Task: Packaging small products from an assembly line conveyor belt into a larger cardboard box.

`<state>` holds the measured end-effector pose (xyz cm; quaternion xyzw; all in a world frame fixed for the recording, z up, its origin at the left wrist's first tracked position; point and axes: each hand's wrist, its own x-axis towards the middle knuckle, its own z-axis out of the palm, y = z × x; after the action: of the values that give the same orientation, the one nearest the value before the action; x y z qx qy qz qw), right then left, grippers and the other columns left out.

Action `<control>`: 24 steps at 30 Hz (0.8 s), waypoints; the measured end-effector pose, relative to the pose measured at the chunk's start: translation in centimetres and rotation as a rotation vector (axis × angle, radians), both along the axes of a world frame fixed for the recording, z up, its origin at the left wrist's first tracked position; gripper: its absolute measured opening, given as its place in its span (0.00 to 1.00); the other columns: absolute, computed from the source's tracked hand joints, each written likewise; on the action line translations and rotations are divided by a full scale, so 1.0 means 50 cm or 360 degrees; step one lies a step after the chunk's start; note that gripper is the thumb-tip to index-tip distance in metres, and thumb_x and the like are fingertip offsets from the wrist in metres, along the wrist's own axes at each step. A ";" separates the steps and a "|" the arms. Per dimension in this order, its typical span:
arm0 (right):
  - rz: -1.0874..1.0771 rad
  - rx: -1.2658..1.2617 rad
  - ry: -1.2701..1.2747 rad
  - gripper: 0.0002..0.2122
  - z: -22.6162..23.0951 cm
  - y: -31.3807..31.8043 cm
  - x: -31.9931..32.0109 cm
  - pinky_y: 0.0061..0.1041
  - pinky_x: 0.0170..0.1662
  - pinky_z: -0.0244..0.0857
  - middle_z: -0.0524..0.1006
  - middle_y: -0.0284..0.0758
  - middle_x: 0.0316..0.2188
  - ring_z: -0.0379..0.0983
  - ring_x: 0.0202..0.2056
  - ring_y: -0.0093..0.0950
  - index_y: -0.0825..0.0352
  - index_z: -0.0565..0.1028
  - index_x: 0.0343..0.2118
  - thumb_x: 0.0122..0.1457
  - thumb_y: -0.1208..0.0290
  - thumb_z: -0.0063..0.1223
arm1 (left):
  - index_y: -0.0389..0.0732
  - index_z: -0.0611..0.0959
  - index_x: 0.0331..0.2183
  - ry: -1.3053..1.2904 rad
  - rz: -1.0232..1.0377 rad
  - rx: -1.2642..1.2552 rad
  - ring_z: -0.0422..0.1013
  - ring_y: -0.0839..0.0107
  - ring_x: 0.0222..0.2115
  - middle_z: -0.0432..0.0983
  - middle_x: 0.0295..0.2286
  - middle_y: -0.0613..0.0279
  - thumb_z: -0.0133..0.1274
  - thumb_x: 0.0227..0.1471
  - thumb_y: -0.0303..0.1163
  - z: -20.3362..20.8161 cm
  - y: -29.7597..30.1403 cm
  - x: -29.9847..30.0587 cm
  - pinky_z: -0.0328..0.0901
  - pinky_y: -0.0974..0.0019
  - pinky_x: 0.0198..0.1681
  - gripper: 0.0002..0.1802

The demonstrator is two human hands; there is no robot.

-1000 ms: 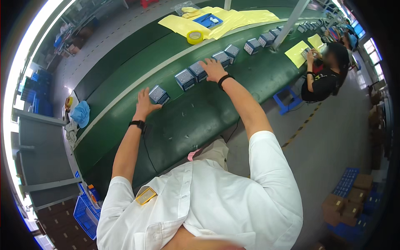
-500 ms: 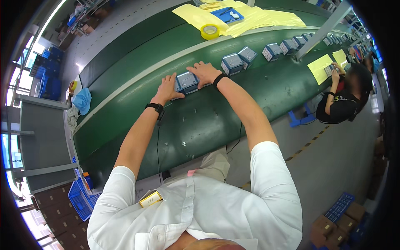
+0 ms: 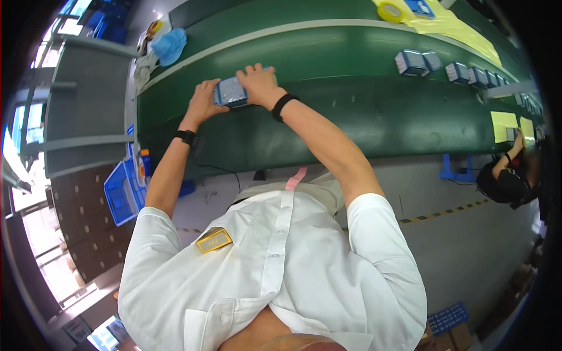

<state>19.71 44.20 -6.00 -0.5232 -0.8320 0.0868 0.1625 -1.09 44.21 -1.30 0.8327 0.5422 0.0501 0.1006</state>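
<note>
Between my hands, on the green work surface (image 3: 351,117), is a small blue box (image 3: 232,92) with a pale grey, shiny top. My left hand (image 3: 205,104) presses against its left side, thumb along the near edge. On the right side, my right hand (image 3: 259,85) grips it with fingers reaching over the far edge. A bit of blue shows past the right fingertips; whether it belongs to a second box I cannot tell. Similar boxes (image 3: 411,62) stand farther right in a row along the surface.
A roll of yellow tape (image 3: 389,11) and yellow sheets (image 3: 462,35) lie at the far right. A light blue cloth cap (image 3: 169,47) rests at the left end. Below it stands a blue plastic basket (image 3: 124,190). Another person (image 3: 509,178) works at the right.
My hands have moved the box left along the green surface, away from the row of boxes. My view has swung left with them.
</note>
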 end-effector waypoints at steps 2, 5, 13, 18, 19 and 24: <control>0.0073 0.0063 0.0060 0.29 0.015 -0.015 -0.161 0.58 0.43 0.61 0.71 0.38 0.45 0.67 0.48 0.40 0.59 0.70 0.50 0.41 0.64 0.65 | 0.43 0.68 0.54 0.0044 0.0084 0.0012 0.62 0.52 0.51 0.67 0.48 0.56 0.71 0.26 0.36 0.019 -0.052 -0.164 0.61 0.56 0.54 0.49; 0.0122 0.0057 -0.0026 0.26 -0.001 -0.061 -0.352 0.59 0.44 0.60 0.71 0.39 0.46 0.64 0.50 0.41 0.58 0.70 0.52 0.47 0.65 0.60 | 0.42 0.67 0.55 0.0057 0.0230 -0.0041 0.61 0.51 0.51 0.67 0.48 0.53 0.72 0.23 0.35 -0.005 -0.112 -0.341 0.60 0.56 0.56 0.53; 0.0015 0.0104 0.0107 0.35 -0.164 -0.123 -0.498 0.67 0.48 0.54 0.67 0.42 0.51 0.57 0.57 0.46 0.57 0.68 0.54 0.39 0.60 0.67 | 0.43 0.62 0.59 -0.0019 0.0119 -0.0004 0.56 0.48 0.57 0.61 0.55 0.51 0.73 0.20 0.34 -0.167 -0.170 -0.485 0.53 0.49 0.60 0.61; 0.0149 -0.0034 0.0409 0.34 -0.018 -0.116 -0.293 0.60 0.51 0.56 0.67 0.42 0.51 0.59 0.56 0.45 0.59 0.70 0.51 0.37 0.59 0.69 | 0.40 0.61 0.59 0.0735 0.0179 -0.0263 0.53 0.47 0.60 0.59 0.57 0.50 0.73 0.23 0.36 -0.007 -0.144 -0.315 0.51 0.43 0.60 0.60; 0.0161 0.0032 0.0604 0.32 -0.003 -0.120 -0.236 0.57 0.51 0.57 0.68 0.42 0.50 0.61 0.55 0.44 0.59 0.71 0.50 0.38 0.59 0.68 | 0.40 0.61 0.59 0.0904 0.0126 -0.0326 0.52 0.48 0.60 0.58 0.58 0.49 0.73 0.25 0.36 0.014 -0.134 -0.279 0.51 0.42 0.59 0.59; -0.0558 0.0340 0.0351 0.17 -0.032 -0.076 0.318 0.41 0.41 0.67 0.74 0.39 0.40 0.71 0.42 0.41 0.62 0.74 0.41 0.45 0.66 0.57 | 0.37 0.61 0.59 0.0286 -0.0404 -0.0156 0.55 0.49 0.59 0.58 0.58 0.46 0.68 0.35 0.37 -0.009 0.004 -0.001 0.54 0.49 0.60 0.51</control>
<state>35.63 40.38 -7.59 -0.6270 -0.7101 0.0253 0.3194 -1.14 44.39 -1.77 0.8898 0.4412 -0.0641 0.0976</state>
